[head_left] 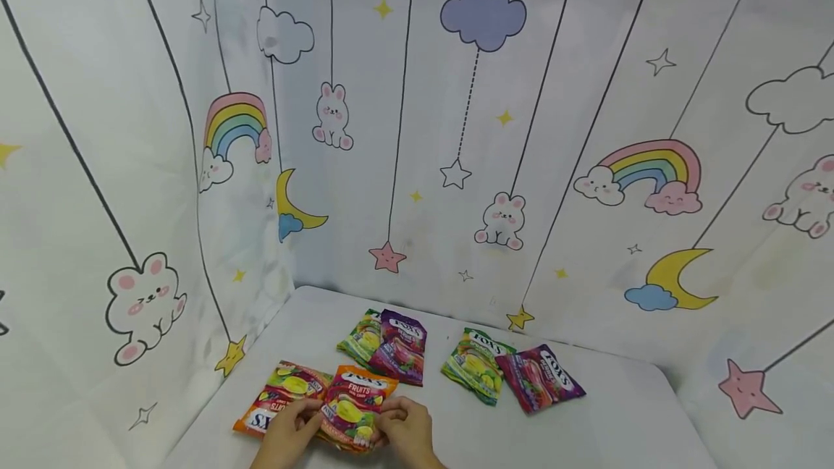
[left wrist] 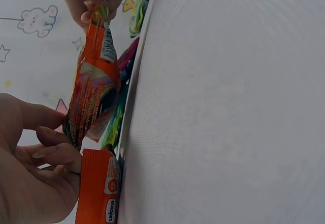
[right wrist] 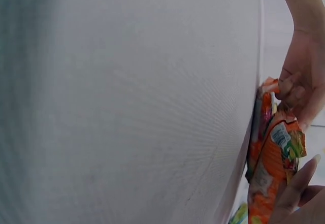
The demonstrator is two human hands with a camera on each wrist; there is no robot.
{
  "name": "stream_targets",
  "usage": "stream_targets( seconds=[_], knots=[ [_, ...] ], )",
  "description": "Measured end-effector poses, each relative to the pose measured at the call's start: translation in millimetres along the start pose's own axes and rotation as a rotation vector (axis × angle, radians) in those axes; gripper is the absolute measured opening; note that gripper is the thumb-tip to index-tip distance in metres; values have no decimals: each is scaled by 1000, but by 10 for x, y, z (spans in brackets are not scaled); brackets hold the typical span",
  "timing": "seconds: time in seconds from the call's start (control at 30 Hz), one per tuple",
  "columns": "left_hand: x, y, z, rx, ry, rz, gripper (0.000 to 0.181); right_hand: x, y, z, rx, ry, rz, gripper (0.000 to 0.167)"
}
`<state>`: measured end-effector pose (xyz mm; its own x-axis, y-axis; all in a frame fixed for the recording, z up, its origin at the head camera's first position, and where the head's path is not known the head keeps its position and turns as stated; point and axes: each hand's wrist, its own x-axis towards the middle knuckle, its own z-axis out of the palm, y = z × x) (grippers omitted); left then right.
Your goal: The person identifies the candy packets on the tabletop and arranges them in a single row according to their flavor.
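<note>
While the white table (head_left: 554,440) spans the near scene, an orange bag (head_left: 280,393) with inverted print lies at its near left. Just to the right, overlapping it in the head view, is the FRUITS bag (head_left: 357,405): glossy, crinkled, orange-topped, dark red at centre. Your left hand (head_left: 289,433) pinches its left edge; your right hand (head_left: 409,429) pinches its right. Note the white FOX'S logo (head_left: 363,379) near the top.
</note>
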<state>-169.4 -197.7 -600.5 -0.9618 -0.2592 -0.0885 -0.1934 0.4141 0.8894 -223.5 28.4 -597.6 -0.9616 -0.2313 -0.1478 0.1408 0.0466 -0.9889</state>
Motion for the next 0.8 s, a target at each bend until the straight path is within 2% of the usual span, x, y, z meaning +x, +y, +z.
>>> stream_targets(
  seconds=[0.2, 0.57, 0.8],
  knots=[
    [-10, -33, -15, 29, -23, 36, 26, 4, 21, -17, -18, -30, 26, 14],
    [-45, -37, -16, 54, -34, 31, 22, -6, 50, -34, -8, -75, 84, 13],
    [-25, -34, -10, 155, -36, 19, 21, 26, 103, -36, -15, -90, 128, 14]
  ],
)
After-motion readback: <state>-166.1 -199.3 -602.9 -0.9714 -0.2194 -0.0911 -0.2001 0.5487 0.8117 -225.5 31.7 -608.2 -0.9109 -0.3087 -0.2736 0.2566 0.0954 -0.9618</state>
